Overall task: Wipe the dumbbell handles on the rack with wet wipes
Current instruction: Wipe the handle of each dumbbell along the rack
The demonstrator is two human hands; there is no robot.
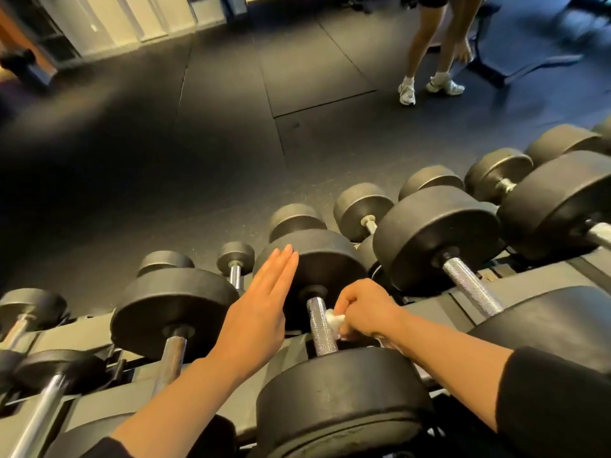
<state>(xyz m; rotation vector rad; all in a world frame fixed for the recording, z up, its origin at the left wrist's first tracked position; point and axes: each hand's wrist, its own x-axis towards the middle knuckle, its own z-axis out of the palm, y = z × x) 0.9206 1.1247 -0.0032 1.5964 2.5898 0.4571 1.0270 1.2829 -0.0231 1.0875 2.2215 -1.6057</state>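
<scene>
A black dumbbell lies on the grey rack (545, 282) in front of me, its knurled steel handle (320, 327) running between two round heads. My right hand (365, 309) grips a crumpled white wet wipe (334, 321) and holds it against the right side of that handle. My left hand (261, 309) is flat with straight fingers, its fingertips by the far head (330, 259) of the same dumbbell; it holds nothing. Whether it touches the head I cannot tell.
More dumbbells line the rack on both sides, with bare handles at left (172, 358) and right (469, 285). Beyond the rack lies dark rubber floor (198, 127). A person's legs in white shoes (429, 84) stand at the far right beside a bench (529, 38).
</scene>
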